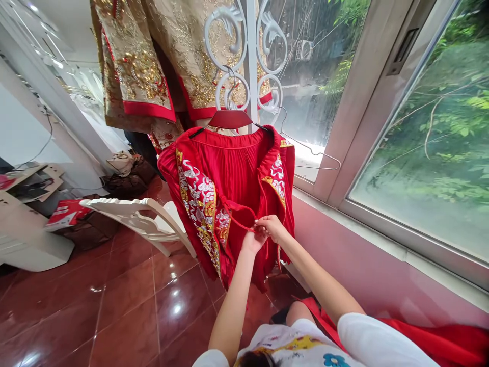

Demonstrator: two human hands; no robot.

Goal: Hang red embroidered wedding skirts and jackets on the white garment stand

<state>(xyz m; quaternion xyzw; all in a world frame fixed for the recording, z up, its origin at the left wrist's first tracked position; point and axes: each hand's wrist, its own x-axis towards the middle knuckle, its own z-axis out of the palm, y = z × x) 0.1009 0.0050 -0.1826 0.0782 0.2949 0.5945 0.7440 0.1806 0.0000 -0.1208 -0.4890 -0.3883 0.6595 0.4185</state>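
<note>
A red embroidered garment (229, 163) with silver and gold floral panels hangs open in front of me on a dark hanger (196, 132) with a red top piece. A thin red cord (240, 223) runs from the garment's left side to my fingers. Close together at the garment's middle, my left hand (256, 239) and my right hand (269, 227) pinch this cord. The fingers of my left hand are partly hidden behind the right ones.
A white scrollwork stand (250, 56) holds the hanger; gold-beaded garments (141, 66) hang behind it. A bare wire hanger (313, 155) hangs at the right beside the window (431, 142). A white chair (133, 209) stands left on the red tiled floor (126, 290).
</note>
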